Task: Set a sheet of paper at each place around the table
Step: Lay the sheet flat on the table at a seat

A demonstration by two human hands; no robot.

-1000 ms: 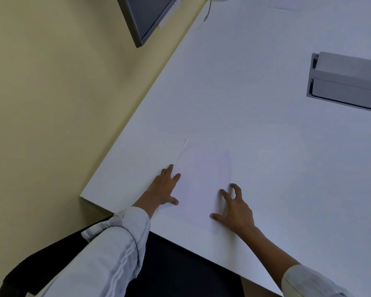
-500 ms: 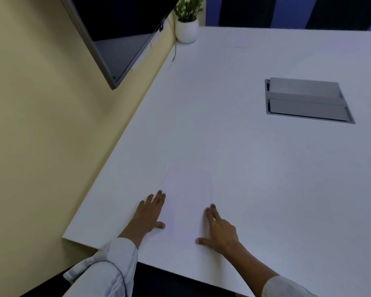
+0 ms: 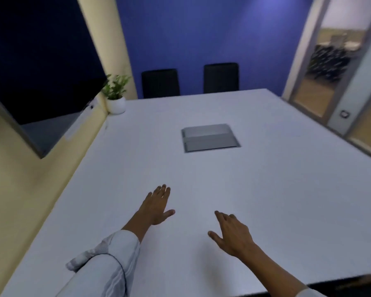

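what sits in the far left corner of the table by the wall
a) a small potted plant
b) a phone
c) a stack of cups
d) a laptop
a, a potted plant in a white pot stands at the table's far left corner, below the wall screen.

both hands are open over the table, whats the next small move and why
Probably draw both hands back and go for another sheet. The left hand and right hand are open and hold nothing, spread over the near part of the white table. The two black chairs at the far edge mark places there, though any paper on this pale top is too faint to tell.
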